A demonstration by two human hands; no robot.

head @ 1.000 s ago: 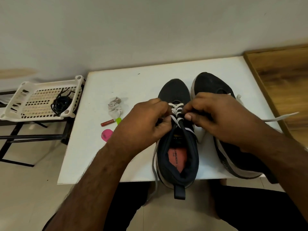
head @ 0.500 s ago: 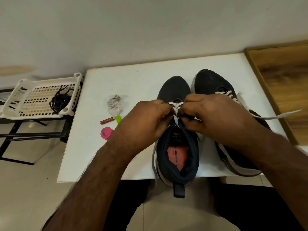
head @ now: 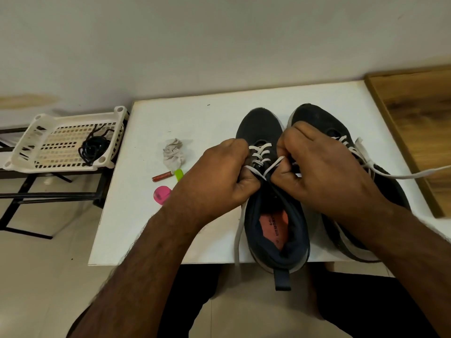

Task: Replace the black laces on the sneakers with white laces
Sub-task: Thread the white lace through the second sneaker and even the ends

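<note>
Two black sneakers stand side by side on the white table (head: 207,113), toes pointing away from me. The left sneaker (head: 275,230) has a white lace (head: 260,154) threaded through its front eyelets. My left hand (head: 219,176) grips the shoe's left side and the lace there, fingers curled. My right hand (head: 322,172) pinches the lace strand crossing the tongue. The right sneaker (head: 317,118) also carries a white lace (head: 402,175), whose loose end trails off to the right. The removed black laces (head: 94,147) lie bundled in a white basket.
The white plastic basket (head: 31,142) sits on a black metal stand left of the table. A crumpled tissue (head: 173,152), a small brown tube (head: 162,176), a green piece (head: 179,174) and a pink round object (head: 161,194) lie on the table's left half. A wooden surface (head: 419,118) borders the right.
Both hands have shifted slightly on the left sneaker's lacing; a white strand now shows crossing from the right hand toward the left across the tongue.
</note>
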